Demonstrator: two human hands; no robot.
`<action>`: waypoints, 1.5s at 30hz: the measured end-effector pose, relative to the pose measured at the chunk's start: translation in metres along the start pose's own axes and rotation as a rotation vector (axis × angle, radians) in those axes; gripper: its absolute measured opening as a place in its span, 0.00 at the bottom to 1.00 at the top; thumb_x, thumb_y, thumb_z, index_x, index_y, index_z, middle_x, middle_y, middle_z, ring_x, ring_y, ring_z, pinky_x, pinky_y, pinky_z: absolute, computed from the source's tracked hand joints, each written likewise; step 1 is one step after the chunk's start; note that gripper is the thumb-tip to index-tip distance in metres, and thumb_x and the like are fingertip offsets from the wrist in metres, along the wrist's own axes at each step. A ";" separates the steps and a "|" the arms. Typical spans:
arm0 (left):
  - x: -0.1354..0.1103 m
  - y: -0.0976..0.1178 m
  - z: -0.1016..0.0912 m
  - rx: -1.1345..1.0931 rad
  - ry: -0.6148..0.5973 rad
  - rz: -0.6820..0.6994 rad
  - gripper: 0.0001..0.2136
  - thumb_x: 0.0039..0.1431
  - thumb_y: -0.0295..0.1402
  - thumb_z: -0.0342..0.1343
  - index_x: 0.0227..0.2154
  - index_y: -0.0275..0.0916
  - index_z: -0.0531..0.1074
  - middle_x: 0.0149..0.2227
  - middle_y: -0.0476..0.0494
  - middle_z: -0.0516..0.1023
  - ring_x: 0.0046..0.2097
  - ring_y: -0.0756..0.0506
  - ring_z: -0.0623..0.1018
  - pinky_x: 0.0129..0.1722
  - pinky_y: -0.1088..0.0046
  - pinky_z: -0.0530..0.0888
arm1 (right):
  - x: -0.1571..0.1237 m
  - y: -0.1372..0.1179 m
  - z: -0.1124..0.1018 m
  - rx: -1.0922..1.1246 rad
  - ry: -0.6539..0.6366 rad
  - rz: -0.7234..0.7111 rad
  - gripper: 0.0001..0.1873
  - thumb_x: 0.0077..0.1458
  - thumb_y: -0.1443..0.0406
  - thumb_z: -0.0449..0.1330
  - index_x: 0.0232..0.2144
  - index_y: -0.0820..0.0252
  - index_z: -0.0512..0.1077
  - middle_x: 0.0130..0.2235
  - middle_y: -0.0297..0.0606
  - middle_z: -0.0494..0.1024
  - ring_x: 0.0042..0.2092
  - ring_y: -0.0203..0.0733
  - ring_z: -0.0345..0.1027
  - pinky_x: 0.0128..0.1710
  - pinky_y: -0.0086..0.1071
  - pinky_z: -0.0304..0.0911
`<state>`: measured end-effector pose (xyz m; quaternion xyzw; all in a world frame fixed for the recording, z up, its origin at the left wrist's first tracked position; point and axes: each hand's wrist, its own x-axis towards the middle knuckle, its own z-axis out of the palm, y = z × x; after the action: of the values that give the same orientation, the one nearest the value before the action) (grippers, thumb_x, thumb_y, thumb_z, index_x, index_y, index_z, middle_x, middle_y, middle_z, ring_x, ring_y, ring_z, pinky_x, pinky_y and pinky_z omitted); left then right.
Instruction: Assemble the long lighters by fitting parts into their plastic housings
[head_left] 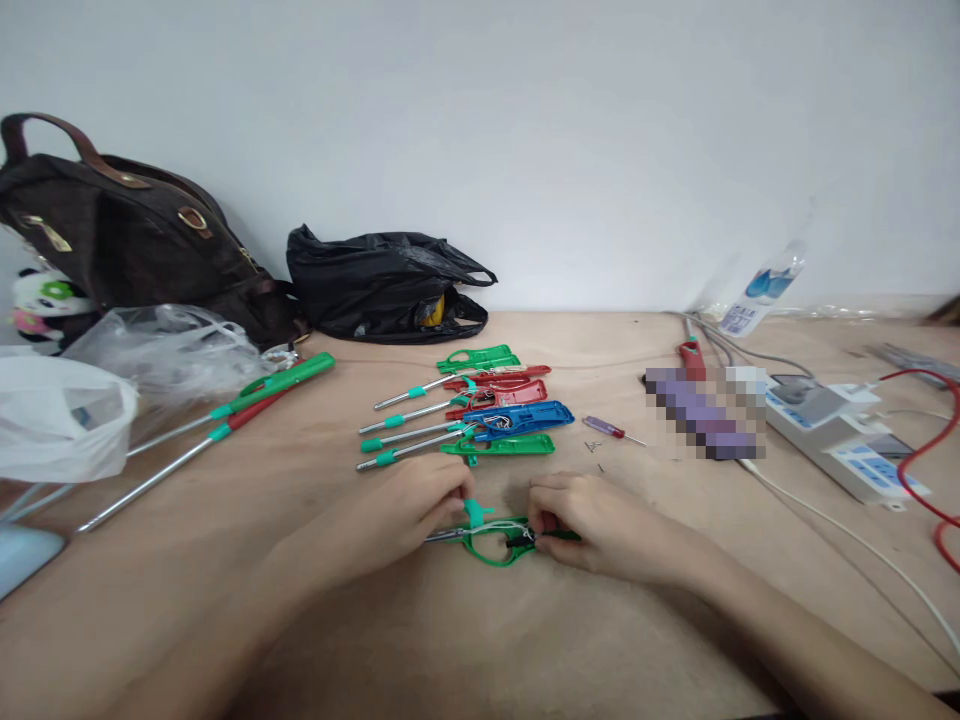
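An opened green long-nosed lighter (pixel 491 562) lies on the table between my hands, its inner wires and a black part showing. My left hand (pixel 427 497) is closed at the lighter's metal tube, next to a teal piece (pixel 477 513). Pinched fingers of my right hand (pixel 574 515) grip the handle end, by the wires and black part; the rest of the handle is covered. Beyond my hands several opened lighters lie in a row, among them a blue one (pixel 525 418), a red one (pixel 517 395) and a green half shell (pixel 517 446).
A small screwdriver (pixel 604 427) lies with loose screws (pixel 592 446) right of the row. Farther right are a power strip (pixel 832 440), cables and a plastic bottle (pixel 772 285). On the left are closed lighters (pixel 281 383), plastic bags, a backpack (pixel 142 230) and a black bag (pixel 375 280).
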<state>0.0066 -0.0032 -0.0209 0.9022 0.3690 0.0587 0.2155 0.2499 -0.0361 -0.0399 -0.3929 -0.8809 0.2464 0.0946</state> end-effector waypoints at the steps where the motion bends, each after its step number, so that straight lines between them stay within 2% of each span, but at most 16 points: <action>1: 0.000 0.001 0.003 -0.014 -0.006 0.030 0.10 0.63 0.29 0.42 0.30 0.39 0.68 0.33 0.49 0.72 0.34 0.47 0.70 0.33 0.73 0.65 | 0.000 0.000 0.000 -0.002 0.002 0.000 0.05 0.52 0.73 0.58 0.29 0.59 0.67 0.32 0.34 0.73 0.32 0.37 0.65 0.31 0.29 0.55; 4: 0.001 0.001 0.015 -0.035 -0.023 0.117 0.12 0.63 0.25 0.41 0.36 0.40 0.70 0.37 0.47 0.73 0.39 0.47 0.72 0.38 0.73 0.66 | 0.000 0.001 0.001 -0.002 0.015 -0.003 0.05 0.52 0.73 0.57 0.29 0.59 0.67 0.32 0.33 0.73 0.32 0.37 0.64 0.30 0.29 0.54; 7: 0.002 0.002 0.021 -0.002 -0.052 0.162 0.13 0.62 0.23 0.42 0.36 0.40 0.71 0.35 0.47 0.72 0.37 0.47 0.72 0.36 0.73 0.66 | 0.000 0.000 0.001 0.004 0.013 0.000 0.05 0.53 0.72 0.57 0.29 0.59 0.66 0.31 0.33 0.72 0.31 0.36 0.63 0.30 0.29 0.53; 15: 0.004 0.015 0.015 0.107 -0.078 0.126 0.10 0.54 0.19 0.47 0.29 0.38 0.69 0.33 0.47 0.71 0.36 0.46 0.72 0.32 0.74 0.63 | 0.000 0.001 0.001 -0.006 0.003 0.002 0.05 0.54 0.73 0.56 0.30 0.60 0.66 0.32 0.34 0.73 0.32 0.37 0.63 0.31 0.29 0.54; 31: 0.002 0.007 0.016 0.031 -0.085 0.162 0.09 0.58 0.21 0.46 0.31 0.39 0.69 0.34 0.48 0.71 0.37 0.47 0.72 0.34 0.74 0.63 | -0.002 -0.001 -0.001 -0.005 -0.005 0.002 0.05 0.54 0.72 0.56 0.29 0.59 0.65 0.32 0.33 0.72 0.32 0.37 0.63 0.31 0.29 0.53; 34: 0.001 0.007 0.017 0.032 -0.059 0.177 0.09 0.59 0.21 0.46 0.32 0.39 0.69 0.34 0.49 0.71 0.37 0.47 0.71 0.34 0.74 0.63 | -0.002 -0.001 0.000 -0.011 -0.005 -0.006 0.05 0.55 0.72 0.55 0.30 0.59 0.65 0.32 0.34 0.72 0.33 0.37 0.63 0.31 0.29 0.53; 39: 0.001 0.009 0.019 0.060 -0.082 0.163 0.10 0.60 0.21 0.45 0.33 0.38 0.70 0.34 0.48 0.71 0.36 0.47 0.71 0.33 0.73 0.62 | -0.002 0.002 0.002 -0.016 0.011 -0.010 0.05 0.56 0.72 0.54 0.31 0.59 0.66 0.32 0.35 0.73 0.33 0.37 0.64 0.32 0.29 0.54; 45: 0.003 0.010 0.024 0.093 -0.033 0.147 0.10 0.58 0.21 0.45 0.32 0.37 0.71 0.32 0.48 0.70 0.34 0.47 0.70 0.30 0.74 0.62 | -0.003 0.003 0.002 -0.008 0.008 -0.009 0.04 0.58 0.72 0.54 0.32 0.59 0.66 0.33 0.35 0.73 0.34 0.38 0.64 0.33 0.30 0.55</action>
<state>0.0219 -0.0155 -0.0378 0.9368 0.3004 0.0421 0.1744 0.2525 -0.0374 -0.0430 -0.3902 -0.8833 0.2407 0.0979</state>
